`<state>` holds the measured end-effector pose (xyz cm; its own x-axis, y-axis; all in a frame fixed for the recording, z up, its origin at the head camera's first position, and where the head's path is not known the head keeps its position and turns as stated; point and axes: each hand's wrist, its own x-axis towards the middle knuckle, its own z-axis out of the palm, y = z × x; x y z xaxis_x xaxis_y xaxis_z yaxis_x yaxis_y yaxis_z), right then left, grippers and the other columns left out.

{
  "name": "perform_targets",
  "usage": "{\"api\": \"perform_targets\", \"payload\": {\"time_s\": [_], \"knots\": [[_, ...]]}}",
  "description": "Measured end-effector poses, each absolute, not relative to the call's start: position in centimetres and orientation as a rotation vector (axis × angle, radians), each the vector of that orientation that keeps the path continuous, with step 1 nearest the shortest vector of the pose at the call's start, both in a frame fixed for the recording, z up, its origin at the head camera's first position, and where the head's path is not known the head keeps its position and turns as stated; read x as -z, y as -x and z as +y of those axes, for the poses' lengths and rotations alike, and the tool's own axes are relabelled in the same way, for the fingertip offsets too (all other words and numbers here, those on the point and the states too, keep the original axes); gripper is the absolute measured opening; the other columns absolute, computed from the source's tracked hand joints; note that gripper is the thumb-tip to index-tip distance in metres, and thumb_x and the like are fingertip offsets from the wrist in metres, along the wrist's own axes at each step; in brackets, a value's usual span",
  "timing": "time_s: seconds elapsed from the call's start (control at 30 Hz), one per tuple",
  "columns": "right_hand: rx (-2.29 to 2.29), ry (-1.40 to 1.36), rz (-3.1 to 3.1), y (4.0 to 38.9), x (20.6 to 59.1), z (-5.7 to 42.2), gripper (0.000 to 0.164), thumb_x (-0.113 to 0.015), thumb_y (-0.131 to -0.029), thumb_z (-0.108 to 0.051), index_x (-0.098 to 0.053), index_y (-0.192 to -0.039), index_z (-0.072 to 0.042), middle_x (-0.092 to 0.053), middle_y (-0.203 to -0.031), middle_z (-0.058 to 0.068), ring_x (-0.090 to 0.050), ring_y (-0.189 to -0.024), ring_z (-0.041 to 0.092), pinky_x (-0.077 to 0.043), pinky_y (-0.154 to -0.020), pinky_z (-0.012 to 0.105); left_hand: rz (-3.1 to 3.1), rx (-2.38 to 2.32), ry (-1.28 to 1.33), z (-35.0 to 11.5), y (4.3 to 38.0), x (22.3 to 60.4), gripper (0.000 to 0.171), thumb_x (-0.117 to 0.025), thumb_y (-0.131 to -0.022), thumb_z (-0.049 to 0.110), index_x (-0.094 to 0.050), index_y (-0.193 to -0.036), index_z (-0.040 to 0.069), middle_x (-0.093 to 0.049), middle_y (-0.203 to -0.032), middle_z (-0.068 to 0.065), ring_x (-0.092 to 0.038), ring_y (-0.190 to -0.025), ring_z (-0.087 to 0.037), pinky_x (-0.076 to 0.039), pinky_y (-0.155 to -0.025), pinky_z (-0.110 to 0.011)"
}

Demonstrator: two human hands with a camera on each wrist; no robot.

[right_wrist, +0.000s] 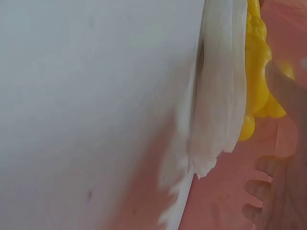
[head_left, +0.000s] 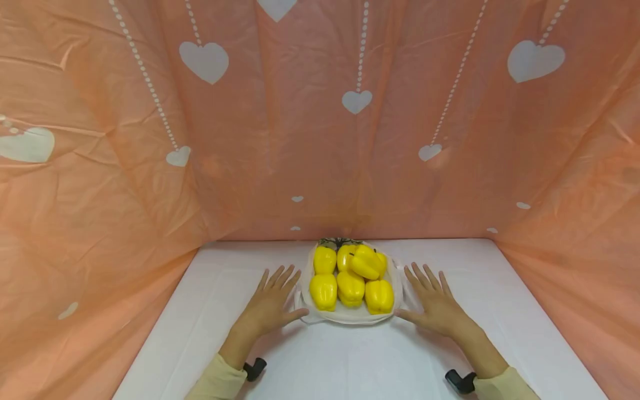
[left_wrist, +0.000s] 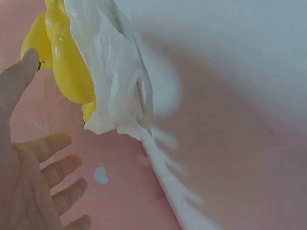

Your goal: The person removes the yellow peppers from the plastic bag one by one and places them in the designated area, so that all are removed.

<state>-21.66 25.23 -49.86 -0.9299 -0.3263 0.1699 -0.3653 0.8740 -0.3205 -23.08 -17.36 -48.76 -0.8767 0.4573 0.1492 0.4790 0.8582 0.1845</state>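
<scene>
Several yellow bell peppers point(head_left: 324, 291) lie grouped in a soft white cloth bag point(head_left: 354, 319), one of them resting on top of others. A dark print shows at the bag's far edge. To the left of the bag, my left hand point(head_left: 272, 304) has its fingers spread, the thumb toward the bag's side. My right hand point(head_left: 436, 306) mirrors it on the other side, fingers straight and apart. Both palms are bare of any object. In the left wrist view, the bag's wrinkled wall point(left_wrist: 117, 76) rises beside the peppers point(left_wrist: 72, 72); the right wrist view shows its other side point(right_wrist: 220, 86).
A white-covered table point(head_left: 330, 366) lies under the bag and hands. Orange-pink sheeting point(head_left: 310, 139) with white hearts and dotted lines encloses the back and both sides. Dark devices sit on both wrists, by the left cuff point(head_left: 220, 379) and right cuff point(head_left: 506, 384).
</scene>
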Motion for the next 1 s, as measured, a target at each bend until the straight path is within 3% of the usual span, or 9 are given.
{"api": "perform_targets", "payload": {"time_s": [0.33,1.0], "knots": [[-0.583,-0.596,-2.94,22.1,50.4,24.0,0.113,-0.072,-0.089,-0.07,-0.029,-0.168,-0.001,-0.025,-0.174,0.025,-0.017,-0.161,0.051,-0.004,-0.128,0.073,-2.972,0.341,0.763,-16.2,23.7,49.2,0.095,-0.07,-0.098,0.062,-0.035,-0.168,0.008,-0.028,-0.176,-0.014,-0.025,-0.162,-0.038,-0.01,-0.133,-0.06],[-0.599,-0.66,-3.019,22.5,50.7,22.1,0.122,-0.073,-0.088,-0.072,-0.024,-0.165,0.01,-0.021,-0.173,0.031,-0.02,-0.16,0.052,-0.01,-0.13,0.068,-2.977,0.438,0.815,-13.6,24.8,49.3,0.093,-0.074,-0.096,0.059,-0.04,-0.165,0.006,-0.038,-0.171,-0.012,-0.034,-0.159,-0.035,-0.018,-0.133,-0.056]]}}
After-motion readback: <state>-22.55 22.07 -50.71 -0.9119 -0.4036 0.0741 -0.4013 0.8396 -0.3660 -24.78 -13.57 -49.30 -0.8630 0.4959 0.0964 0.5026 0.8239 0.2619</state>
